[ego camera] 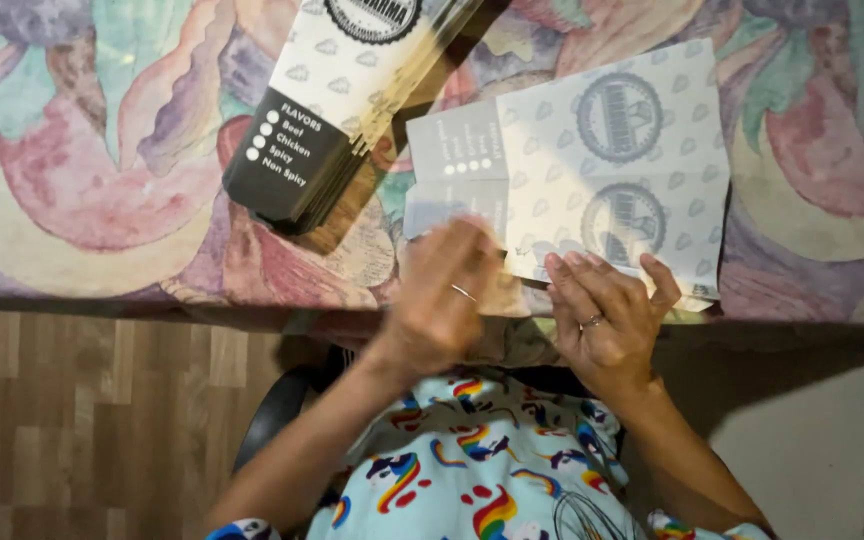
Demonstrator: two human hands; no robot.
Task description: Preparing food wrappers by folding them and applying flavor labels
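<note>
At table edge, flat grey printed carton (612, 170) is pressed by left hand (442, 295), blurred, fingers spread, nothing clenched; right hand (607, 315) is laid open-palmed just beside, touching carton's near edge. Stack of dark-ended cartons (337, 110) lies up-left of hands.

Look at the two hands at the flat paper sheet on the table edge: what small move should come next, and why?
Probably press the left hand down on the sheet to pin it. The sheet lies unfolded, its near edge at the table edge. The right hand is open at that edge and grips nothing; the left is blurred. A stack of similar sheets lies beside it.
</note>
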